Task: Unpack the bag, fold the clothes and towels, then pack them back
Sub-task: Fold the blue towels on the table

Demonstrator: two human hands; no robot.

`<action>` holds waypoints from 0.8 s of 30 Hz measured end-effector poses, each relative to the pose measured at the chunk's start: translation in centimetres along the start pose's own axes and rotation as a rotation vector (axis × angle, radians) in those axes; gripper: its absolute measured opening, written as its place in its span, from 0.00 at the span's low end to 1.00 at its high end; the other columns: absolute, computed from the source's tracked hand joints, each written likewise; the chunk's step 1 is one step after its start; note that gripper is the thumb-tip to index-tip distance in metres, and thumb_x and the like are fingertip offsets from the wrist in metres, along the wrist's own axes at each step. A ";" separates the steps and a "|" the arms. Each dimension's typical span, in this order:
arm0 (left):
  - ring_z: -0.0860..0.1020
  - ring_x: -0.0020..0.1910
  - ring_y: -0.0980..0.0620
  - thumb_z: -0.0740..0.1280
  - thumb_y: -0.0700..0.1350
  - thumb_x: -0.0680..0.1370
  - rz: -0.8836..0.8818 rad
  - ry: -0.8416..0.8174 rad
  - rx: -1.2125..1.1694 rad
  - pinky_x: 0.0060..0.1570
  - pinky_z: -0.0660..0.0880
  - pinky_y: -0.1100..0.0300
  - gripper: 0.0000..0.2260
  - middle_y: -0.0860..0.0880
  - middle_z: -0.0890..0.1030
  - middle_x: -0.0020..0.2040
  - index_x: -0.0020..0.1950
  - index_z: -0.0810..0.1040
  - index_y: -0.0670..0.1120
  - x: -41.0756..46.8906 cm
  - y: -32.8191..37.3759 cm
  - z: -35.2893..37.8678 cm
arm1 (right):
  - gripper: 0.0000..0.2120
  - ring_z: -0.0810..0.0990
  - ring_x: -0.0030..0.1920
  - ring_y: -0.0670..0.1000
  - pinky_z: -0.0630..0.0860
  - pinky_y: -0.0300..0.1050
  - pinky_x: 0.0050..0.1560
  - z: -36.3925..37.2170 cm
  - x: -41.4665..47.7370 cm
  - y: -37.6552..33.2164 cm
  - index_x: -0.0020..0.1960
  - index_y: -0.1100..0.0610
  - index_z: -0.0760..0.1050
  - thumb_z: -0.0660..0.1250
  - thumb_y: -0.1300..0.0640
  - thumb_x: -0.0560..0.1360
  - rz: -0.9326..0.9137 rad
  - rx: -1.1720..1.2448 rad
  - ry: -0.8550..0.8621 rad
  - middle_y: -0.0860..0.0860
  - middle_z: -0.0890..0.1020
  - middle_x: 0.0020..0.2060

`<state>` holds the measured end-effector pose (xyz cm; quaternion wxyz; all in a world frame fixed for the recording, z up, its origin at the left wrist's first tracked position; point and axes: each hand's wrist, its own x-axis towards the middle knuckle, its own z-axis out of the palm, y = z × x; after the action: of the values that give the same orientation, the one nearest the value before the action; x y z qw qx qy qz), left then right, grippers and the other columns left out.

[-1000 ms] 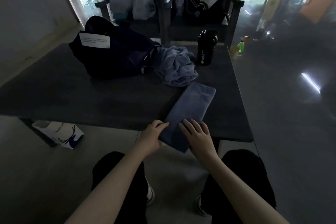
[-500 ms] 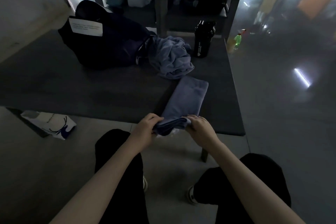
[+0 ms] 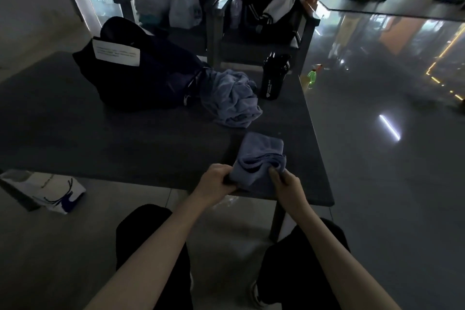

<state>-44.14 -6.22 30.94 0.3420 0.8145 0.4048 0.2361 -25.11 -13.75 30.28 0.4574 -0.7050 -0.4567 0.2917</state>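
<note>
Two hands — left hand (image 3: 216, 182), right hand (image 3: 285, 184) — gripping soft folded blue towel (image 3: 259, 156), matte dark table (image 3: 125, 143).

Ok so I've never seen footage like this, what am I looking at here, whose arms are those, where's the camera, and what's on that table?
There is no machine here: these are a person's two bare arms. The single picture comes from a wide-angle camera worn on their head, looking forward and down, so you see their arms and knees from above. The left hand and right hand each grip the near end of a partly folded blue towel, which lies at the near edge of the dark table. Farther back on the table lie a dark bag, a crumpled blue cloth beside it, and a black bottle standing upright.
</note>
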 end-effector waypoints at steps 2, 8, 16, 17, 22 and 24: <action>0.77 0.51 0.44 0.72 0.42 0.73 -0.069 0.002 0.013 0.50 0.73 0.52 0.08 0.43 0.80 0.47 0.49 0.81 0.40 1.1 0.0 0.0 | 0.12 0.75 0.35 0.48 0.69 0.46 0.36 0.1 0.7 -0.3 0.40 0.56 0.76 0.62 0.54 0.79 0.030 0.138 0.036 0.52 0.79 0.34; 0.79 0.47 0.50 0.66 0.48 0.78 -0.193 -0.005 -0.127 0.44 0.72 0.56 0.03 0.49 0.81 0.45 0.45 0.74 0.52 4.3 0.3 0.3 | 0.10 0.80 0.42 0.46 0.75 0.34 0.38 -0.1 2.6 -0.5 0.50 0.54 0.73 0.71 0.61 0.72 0.063 0.251 -0.004 0.47 0.81 0.42; 0.78 0.51 0.51 0.58 0.57 0.79 -0.319 0.016 -0.145 0.49 0.76 0.52 0.15 0.51 0.79 0.52 0.61 0.70 0.50 7.9 0.7 1.8 | 0.10 0.71 0.33 0.45 0.66 0.39 0.31 -0.1 7.6 -0.9 0.38 0.54 0.67 0.63 0.59 0.77 0.144 -0.020 0.166 0.49 0.74 0.33; 0.77 0.53 0.49 0.59 0.57 0.79 -0.334 0.015 -0.132 0.52 0.75 0.52 0.19 0.49 0.78 0.56 0.65 0.67 0.49 8.0 0.7 2.1 | 0.11 0.71 0.33 0.46 0.66 0.40 0.32 0.1 7.8 -0.6 0.37 0.54 0.67 0.63 0.58 0.77 0.173 -0.029 0.175 0.49 0.74 0.33; 0.78 0.55 0.45 0.59 0.54 0.80 -0.326 0.060 0.047 0.53 0.75 0.51 0.21 0.45 0.78 0.59 0.70 0.63 0.47 8.3 0.5 3.1 | 0.13 0.72 0.32 0.46 0.64 0.42 0.30 0.8 8.2 0.2 0.35 0.50 0.66 0.62 0.54 0.78 0.199 -0.081 0.232 0.47 0.74 0.32; 0.78 0.54 0.45 0.58 0.52 0.81 -0.272 0.102 0.124 0.51 0.74 0.52 0.20 0.45 0.78 0.60 0.71 0.61 0.48 8.4 0.6 3.2 | 0.12 0.72 0.32 0.46 0.63 0.42 0.30 0.7 8.4 -0.1 0.36 0.51 0.68 0.63 0.53 0.78 0.189 -0.117 0.235 0.47 0.74 0.32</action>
<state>-37.00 -0.78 30.16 0.2991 0.7587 0.5418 0.2032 -22.26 -5.77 30.09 0.4363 -0.7996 -0.3479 0.2218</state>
